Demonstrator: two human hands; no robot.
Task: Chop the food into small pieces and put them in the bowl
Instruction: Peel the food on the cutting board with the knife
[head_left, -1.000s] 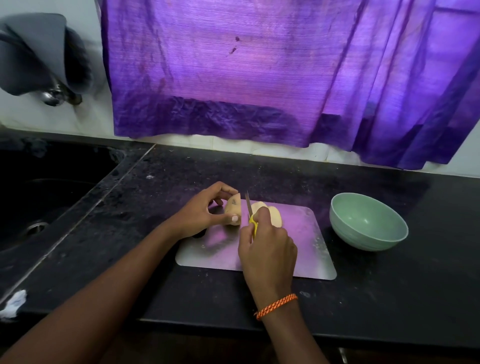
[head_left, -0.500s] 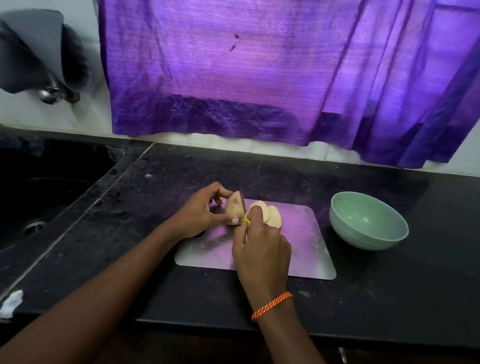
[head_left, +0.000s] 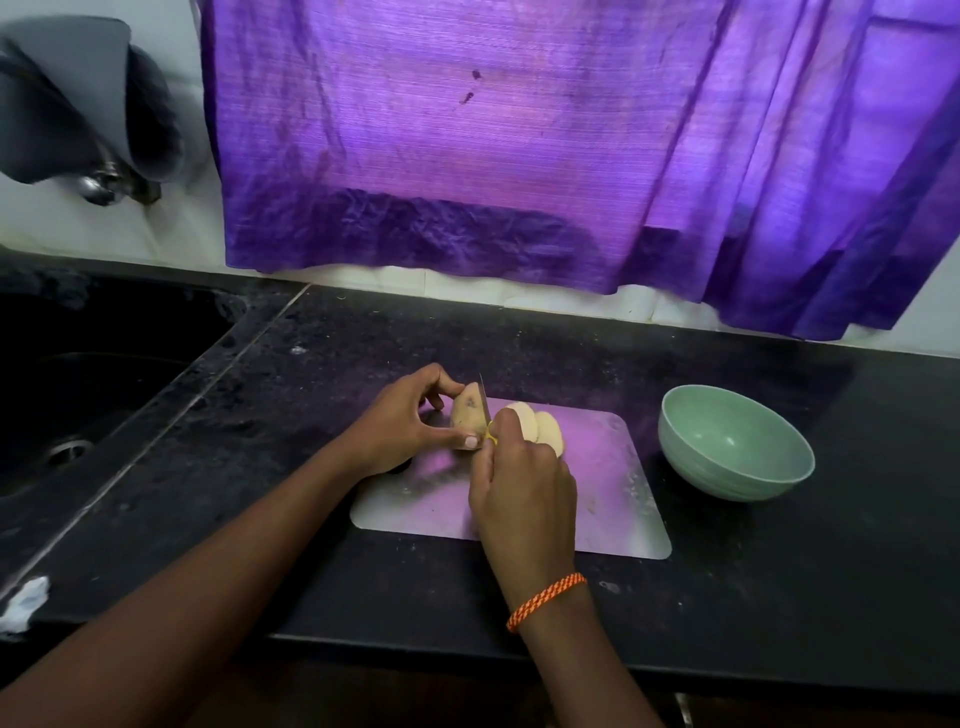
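Observation:
A potato piece (head_left: 467, 418) with its skin on stands on the steel cutting board (head_left: 597, 499). My left hand (head_left: 400, 421) pinches it between thumb and fingers. My right hand (head_left: 522, 488) grips a small knife (head_left: 484, 402) with a yellow handle; the blade sits against the right face of the potato piece. Two pale cut slices (head_left: 543, 428) lie just right of the blade, partly hidden by my right hand. A pale green bowl (head_left: 735, 441) stands to the right of the board, with nothing seen inside.
The black stone counter (head_left: 779, 587) runs to its front edge close below the board. A dark sink (head_left: 72, 395) lies at the left, with a tap (head_left: 98, 182) above it. A purple curtain (head_left: 493, 145) hangs behind. A white scrap (head_left: 23, 603) lies at the counter's left front.
The knife has shifted left from the gap between the pieces onto the potato piece in my left hand. My right hand moved slightly forward and left. The slices stay where they were.

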